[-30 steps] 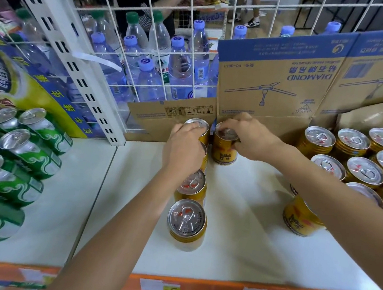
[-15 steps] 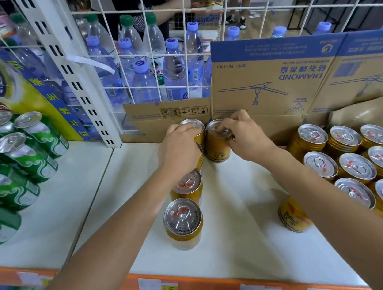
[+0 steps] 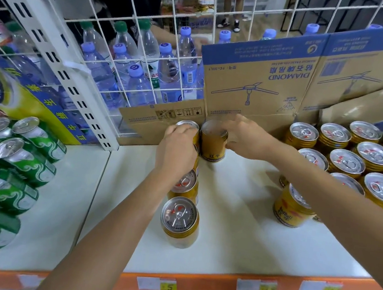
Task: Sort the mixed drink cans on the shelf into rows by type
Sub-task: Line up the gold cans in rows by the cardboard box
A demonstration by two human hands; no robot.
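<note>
A row of gold cans runs front to back in the middle of the white shelf (image 3: 235,224). The front can (image 3: 178,219) stands free. My left hand (image 3: 176,147) lies over the cans further back, its fingers curled on the rearmost gold can (image 3: 187,125). My right hand (image 3: 243,137) grips another gold can (image 3: 212,145) from its right side. That can stands upright beside the rearmost one, against the cardboard, and looks blurred. Green cans (image 3: 11,159) lie on their sides at the left. A block of gold cans (image 3: 345,164) stands at the right.
A cardboard fan box (image 3: 255,85) leans along the back of the shelf. Water bottles (image 3: 141,71) stand behind a white wire grid. One gold can (image 3: 292,208) stands apart in front of the right block. Price tags line the orange shelf edge (image 3: 202,285).
My right hand has shifted from the top of its gold can to gripping its side, and the can sits closer to the row's rearmost can. My left hand has stayed on the row.
</note>
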